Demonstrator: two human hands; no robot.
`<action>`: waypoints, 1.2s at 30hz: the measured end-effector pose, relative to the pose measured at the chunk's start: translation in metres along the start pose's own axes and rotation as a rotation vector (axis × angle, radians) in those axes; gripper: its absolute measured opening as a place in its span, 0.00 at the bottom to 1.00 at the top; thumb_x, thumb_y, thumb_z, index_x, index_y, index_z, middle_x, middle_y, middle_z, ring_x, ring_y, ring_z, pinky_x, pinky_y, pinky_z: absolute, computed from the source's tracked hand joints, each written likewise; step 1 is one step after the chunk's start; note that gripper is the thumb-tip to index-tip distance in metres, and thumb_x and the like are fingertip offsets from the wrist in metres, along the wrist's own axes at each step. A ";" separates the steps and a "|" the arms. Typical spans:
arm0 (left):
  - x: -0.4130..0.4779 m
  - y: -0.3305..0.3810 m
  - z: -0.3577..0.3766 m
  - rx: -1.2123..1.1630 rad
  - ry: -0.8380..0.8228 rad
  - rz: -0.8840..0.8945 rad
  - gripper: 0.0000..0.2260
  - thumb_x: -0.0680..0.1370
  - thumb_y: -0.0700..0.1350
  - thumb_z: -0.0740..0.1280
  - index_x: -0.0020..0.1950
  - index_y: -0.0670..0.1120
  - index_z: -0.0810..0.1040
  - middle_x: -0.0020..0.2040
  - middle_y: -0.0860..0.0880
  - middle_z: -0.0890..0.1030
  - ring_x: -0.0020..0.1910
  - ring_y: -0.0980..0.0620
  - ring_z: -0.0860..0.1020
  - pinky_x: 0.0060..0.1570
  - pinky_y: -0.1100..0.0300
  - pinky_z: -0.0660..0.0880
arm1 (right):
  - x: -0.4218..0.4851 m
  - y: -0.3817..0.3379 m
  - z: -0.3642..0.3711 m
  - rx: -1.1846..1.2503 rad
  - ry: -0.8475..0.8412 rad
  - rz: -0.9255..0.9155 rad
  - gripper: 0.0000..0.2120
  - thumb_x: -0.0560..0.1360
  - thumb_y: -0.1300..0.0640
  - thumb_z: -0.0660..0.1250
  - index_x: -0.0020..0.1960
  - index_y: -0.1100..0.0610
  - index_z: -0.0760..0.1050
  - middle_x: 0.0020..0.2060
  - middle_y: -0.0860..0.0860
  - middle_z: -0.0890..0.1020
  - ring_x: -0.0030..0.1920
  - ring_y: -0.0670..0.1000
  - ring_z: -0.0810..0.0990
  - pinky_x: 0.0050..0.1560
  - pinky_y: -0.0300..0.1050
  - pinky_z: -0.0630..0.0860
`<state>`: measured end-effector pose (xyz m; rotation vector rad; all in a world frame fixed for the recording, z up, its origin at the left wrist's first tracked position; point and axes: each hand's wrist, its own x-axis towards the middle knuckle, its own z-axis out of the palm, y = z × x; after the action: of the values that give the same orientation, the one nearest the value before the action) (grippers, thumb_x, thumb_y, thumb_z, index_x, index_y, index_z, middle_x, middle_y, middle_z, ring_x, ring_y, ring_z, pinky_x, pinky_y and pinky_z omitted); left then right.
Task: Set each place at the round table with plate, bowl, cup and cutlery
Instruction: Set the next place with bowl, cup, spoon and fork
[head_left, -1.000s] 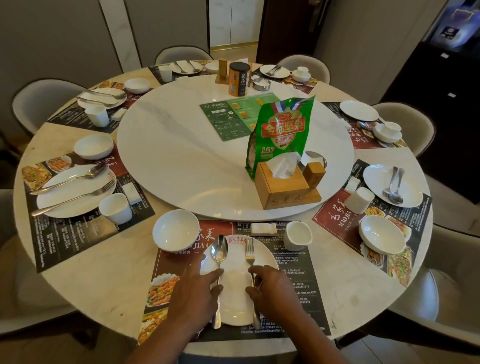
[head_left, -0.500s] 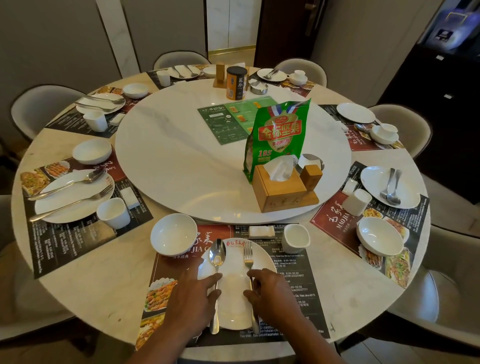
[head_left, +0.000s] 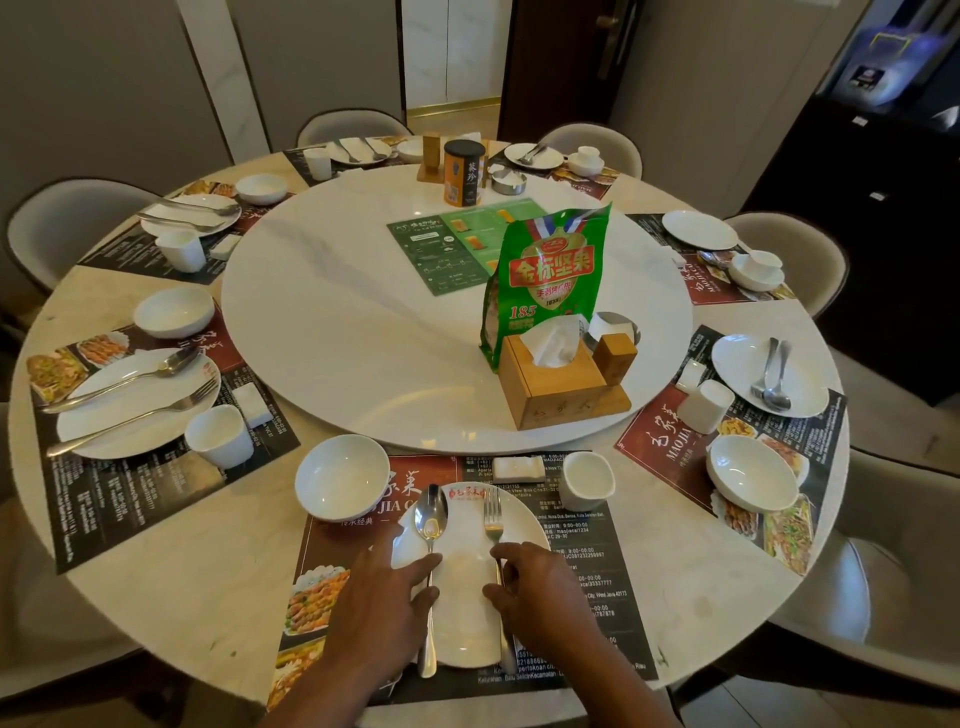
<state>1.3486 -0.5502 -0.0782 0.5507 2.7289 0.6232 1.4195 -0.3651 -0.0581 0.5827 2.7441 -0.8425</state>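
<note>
At the near place a white plate (head_left: 467, 613) lies on a dark printed placemat (head_left: 587, 561). On the plate lie a spoon (head_left: 431, 519) on the left and a fork (head_left: 492, 519) on the right, both pointing away from me. My left hand (head_left: 384, 608) touches the spoon's handle with index fingertip and thumb tip, its fingers fairly straight. My right hand (head_left: 540, 587) has its curled index finger and thumb on the fork's handle. A white bowl (head_left: 340, 483) stands at the plate's upper left. A white cup (head_left: 587, 480) stands at its upper right, beside a small white rest (head_left: 519, 467).
A marble turntable (head_left: 337, 338) fills the table's middle. It carries a wooden tissue box (head_left: 561, 389), a green snack bag (head_left: 550, 280), a menu card (head_left: 457, 249) and an orange canister (head_left: 463, 174). Other places around the rim hold plates, bowls, cups and cutlery. Grey chairs ring the table.
Both hands stay on the cutlery handles with hardly any movement. The spoon and fork lie where they were. Only the view has shifted slightly.
</note>
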 end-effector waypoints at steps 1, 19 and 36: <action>0.000 0.000 0.000 0.002 -0.002 0.001 0.18 0.77 0.56 0.67 0.67 0.64 0.74 0.77 0.55 0.58 0.76 0.50 0.59 0.70 0.52 0.67 | 0.000 0.001 0.000 0.001 0.006 -0.002 0.24 0.76 0.44 0.70 0.71 0.44 0.70 0.58 0.44 0.81 0.54 0.45 0.80 0.61 0.46 0.78; 0.005 -0.013 -0.012 0.017 0.086 -0.045 0.23 0.78 0.47 0.66 0.74 0.51 0.69 0.68 0.54 0.72 0.65 0.55 0.72 0.58 0.63 0.74 | -0.015 0.028 -0.007 0.027 0.211 0.239 0.14 0.80 0.50 0.65 0.64 0.49 0.73 0.43 0.45 0.80 0.45 0.44 0.80 0.52 0.45 0.81; 0.005 0.025 -0.009 0.074 0.228 -0.067 0.20 0.67 0.42 0.76 0.58 0.44 0.82 0.55 0.45 0.79 0.55 0.44 0.77 0.55 0.49 0.75 | -0.026 0.074 -0.036 0.220 -0.001 0.190 0.16 0.79 0.46 0.64 0.66 0.41 0.70 0.49 0.44 0.83 0.48 0.41 0.81 0.52 0.39 0.80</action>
<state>1.3484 -0.5299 -0.0601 0.4262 2.9805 0.6033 1.4710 -0.2963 -0.0567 0.8670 2.5604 -1.1021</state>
